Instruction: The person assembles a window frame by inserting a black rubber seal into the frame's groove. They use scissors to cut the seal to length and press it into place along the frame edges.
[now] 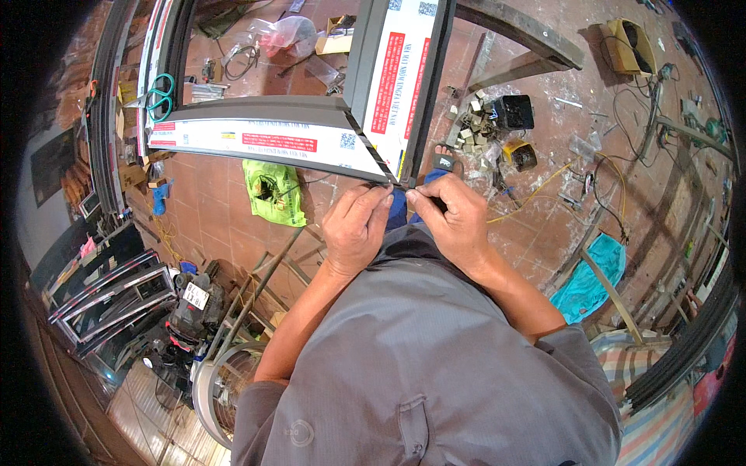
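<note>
A dark metal frame (326, 115) with white and red printed protective film lies in front of me, its near right corner close to my body. At that corner my left hand (356, 227) is closed in a pinch, fingertips by the edge of the mitred joint. Just right of it, my right hand (453, 217) also pinches, thumb against forefinger. Whatever lies between the fingertips is too small to make out. A narrow gap shows along the slanted joint. Scissors with teal handles (162, 99) rest on the frame's left side.
On the tiled floor lie a green plastic bag (273, 193), a heap of small metal blocks (474, 128), a black box (514, 113) and a teal cloth (592, 278). A cardboard box (628, 48) and cables stand far right. Left are a fan (225, 388), a motorbike (186, 311) and stacked frames (116, 299).
</note>
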{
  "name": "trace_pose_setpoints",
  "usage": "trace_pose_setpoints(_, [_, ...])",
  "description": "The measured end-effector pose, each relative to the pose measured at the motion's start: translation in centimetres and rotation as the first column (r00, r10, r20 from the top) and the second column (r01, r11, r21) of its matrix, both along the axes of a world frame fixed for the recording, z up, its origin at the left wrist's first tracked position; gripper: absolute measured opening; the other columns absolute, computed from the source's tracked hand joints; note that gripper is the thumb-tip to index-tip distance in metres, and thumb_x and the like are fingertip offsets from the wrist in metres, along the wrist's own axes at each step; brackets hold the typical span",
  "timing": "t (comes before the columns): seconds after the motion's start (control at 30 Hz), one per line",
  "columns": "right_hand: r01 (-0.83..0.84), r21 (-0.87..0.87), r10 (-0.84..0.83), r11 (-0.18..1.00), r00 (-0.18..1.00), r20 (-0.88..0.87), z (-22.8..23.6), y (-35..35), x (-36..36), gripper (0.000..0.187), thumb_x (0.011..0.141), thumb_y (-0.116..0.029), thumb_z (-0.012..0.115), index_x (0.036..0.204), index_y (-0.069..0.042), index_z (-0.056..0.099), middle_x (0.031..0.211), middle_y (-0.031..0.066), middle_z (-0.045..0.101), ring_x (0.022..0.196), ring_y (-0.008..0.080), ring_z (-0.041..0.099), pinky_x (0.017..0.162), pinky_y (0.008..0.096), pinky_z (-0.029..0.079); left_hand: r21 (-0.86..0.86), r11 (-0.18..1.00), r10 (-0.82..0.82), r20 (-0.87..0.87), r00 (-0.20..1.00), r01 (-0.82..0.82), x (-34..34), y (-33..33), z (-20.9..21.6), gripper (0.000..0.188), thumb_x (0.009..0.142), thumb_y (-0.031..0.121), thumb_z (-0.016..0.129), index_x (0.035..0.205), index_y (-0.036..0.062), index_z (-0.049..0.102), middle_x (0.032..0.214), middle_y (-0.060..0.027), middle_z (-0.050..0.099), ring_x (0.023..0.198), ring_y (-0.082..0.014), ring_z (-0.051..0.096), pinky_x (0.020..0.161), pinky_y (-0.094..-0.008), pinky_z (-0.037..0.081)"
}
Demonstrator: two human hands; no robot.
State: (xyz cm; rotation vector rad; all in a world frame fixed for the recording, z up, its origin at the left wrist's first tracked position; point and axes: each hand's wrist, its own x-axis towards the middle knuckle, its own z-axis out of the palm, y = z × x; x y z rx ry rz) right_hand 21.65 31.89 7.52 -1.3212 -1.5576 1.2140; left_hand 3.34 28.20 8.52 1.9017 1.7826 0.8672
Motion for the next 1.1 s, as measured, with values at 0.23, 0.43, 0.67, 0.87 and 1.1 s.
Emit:
trace_pose_setpoints(0.23, [-0.024, 0.0, 0.024, 1.0, 0.999, 0.022, 0.4, 0.5, -0.2, 0.014, 0.085, -0.007, 0.078, 0.084, -0.001, 0.065, 0.076, 0.0139, 0.061, 0.065, 0.0301, 0.061, 0.059, 0.0399, 0.047, 0.057, 0.992, -0.103, -0.155, 0.983, 0.113, -0.3, -0.1, -0.5, 0.035, 0.079, 0.004, 0.078, 0.114, 0.0119, 0.076, 0.088, -0.0053, 0.066, 0.073, -0.0242, 0.066, 0.063, -0.0355, 0.054])
trace_pose_setpoints(0.43, [-0.051, 0.019, 0.049, 0.999, 0.993, 0.112, 1.0, 0.7, -0.9, 0.016, 0.086, -0.007, 0.075, 0.083, -0.003, 0.061, 0.075, 0.0152, 0.059, 0.066, 0.034, 0.061, 0.059, 0.0431, 0.048, 0.118, 0.975, -0.155, -0.254, 0.955, 0.19, -0.7, 0.3, -0.4, 0.041, 0.077, 0.003, 0.078, 0.117, 0.0115, 0.076, 0.087, -0.0055, 0.065, 0.068, -0.025, 0.061, 0.06, -0.0371, 0.049])
trace_pose_setpoints(0.67, [-0.006, -0.037, 0.008, 0.999, 0.999, 0.054, 0.2, -0.2, -1.2, 0.016, 0.087, -0.007, 0.076, 0.088, -0.002, 0.061, 0.076, 0.0151, 0.062, 0.065, 0.0286, 0.062, 0.058, 0.0386, 0.049, 0.124, 0.968, -0.169, -0.311, 0.935, 0.216, -0.8, 0.7, -0.2, 0.035, 0.077, 0.005, 0.079, 0.111, 0.0108, 0.077, 0.084, -0.0049, 0.065, 0.068, -0.0238, 0.062, 0.06, -0.0367, 0.049])
trace_pose_setpoints(0.87, [-0.008, -0.527, -0.197, 0.85, 0.922, -0.332, -1.5, -2.3, -0.5, 0.012, 0.093, -0.008, 0.074, 0.095, -0.001, 0.064, 0.083, 0.0022, 0.068, 0.073, 0.007, 0.059, 0.063, 0.0272, 0.05, 0.162, 0.943, -0.23, -0.313, 0.921, 0.29, -1.0, 1.9, 0.5, 0.037, 0.072, 0.011, 0.085, 0.108, 0.0126, 0.078, 0.078, -0.002, 0.062, 0.065, -0.021, 0.06, 0.058, -0.0348, 0.046])
trace_pose_setpoints(1.1, [-0.179, -0.727, -0.292, 0.663, 0.832, -0.471, -3.1, -2.0, 0.1, 0.016, 0.095, -0.015, 0.072, 0.1, -0.001, 0.067, 0.084, 0.0009, 0.067, 0.073, 0.008, 0.059, 0.064, 0.0242, 0.047, 0.191, 0.928, -0.244, -0.337, 0.91, 0.319, -1.2, 2.4, 0.2, 0.033, 0.072, 0.013, 0.087, 0.104, 0.0128, 0.078, 0.07, -0.0003, 0.056, 0.061, -0.0197, 0.056, 0.055, -0.0348, 0.043])
